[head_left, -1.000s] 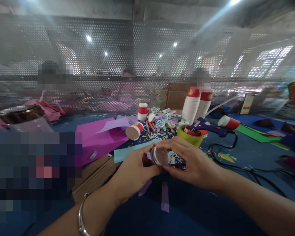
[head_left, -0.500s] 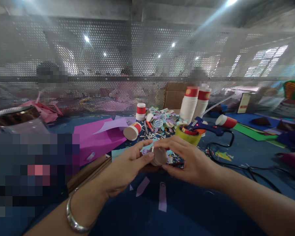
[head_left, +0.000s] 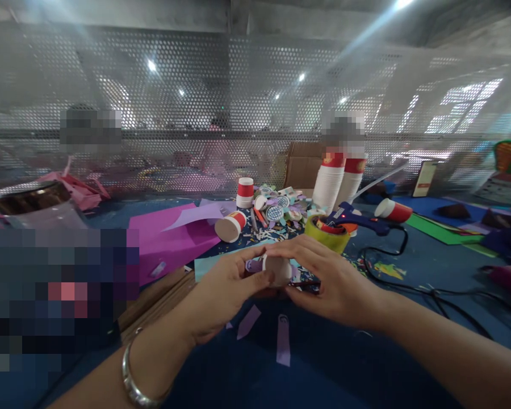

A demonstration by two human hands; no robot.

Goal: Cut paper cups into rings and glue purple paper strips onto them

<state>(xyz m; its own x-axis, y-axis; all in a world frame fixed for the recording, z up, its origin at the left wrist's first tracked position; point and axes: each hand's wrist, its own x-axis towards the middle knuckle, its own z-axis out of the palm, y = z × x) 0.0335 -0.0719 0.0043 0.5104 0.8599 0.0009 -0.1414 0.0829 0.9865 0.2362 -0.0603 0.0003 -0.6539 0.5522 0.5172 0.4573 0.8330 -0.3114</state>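
Note:
Between my two hands is a small round white paper cup piece (head_left: 278, 269), its pale flat face turned toward me. Purple paper tabs (head_left: 252, 265) stick out from its side. My left hand (head_left: 230, 284) pinches it with the thumb across the lower left edge. My right hand (head_left: 319, 272) curls around the right side, fingers over the top and thumb underneath. Below them on the blue table lie a purple paper strip (head_left: 283, 341) with a curled mark at its end and a purple pointed piece (head_left: 249, 322).
Beyond my hands stand a yellow tape roll (head_left: 323, 234), a blue glue gun (head_left: 357, 218) with a black cord, and tall cup stacks (head_left: 329, 184). Several small paper pieces (head_left: 281, 207) are heaped behind. Magenta sheets (head_left: 170, 241) and cardboard strips (head_left: 157, 298) lie left; a red-white cup (head_left: 230, 227) lies tipped.
My left thumb has moved from beneath the cup piece up onto its face. The piece has turned, so its opening shows less and its flat face more. Both hands still hold it.

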